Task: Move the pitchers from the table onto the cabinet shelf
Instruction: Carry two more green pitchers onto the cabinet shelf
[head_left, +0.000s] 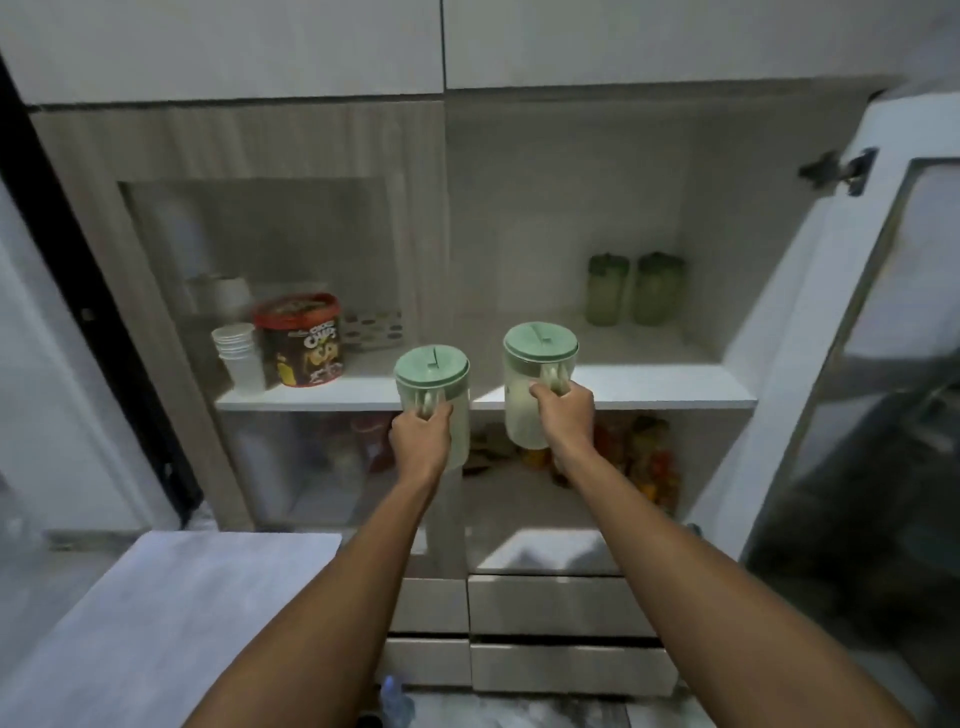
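I hold two pale pitchers with green lids in front of an open cabinet. My left hand (420, 435) grips the handle of the left pitcher (432, 379), which hangs just in front of the white shelf (675, 387) edge. My right hand (563, 415) grips the handle of the right pitcher (537, 364), held slightly higher, its lid above shelf level. Both pitchers are upright and in the air, not resting on the shelf.
On the shelf stand two green bottles (634, 288) at the back right, a red cereal tub (301, 340) and stacked white cups (239, 358) at the left. The cabinet's glass door (852, 364) is swung open at the right. Drawers (561, 603) lie below; a grey tabletop (171, 613) is lower left.
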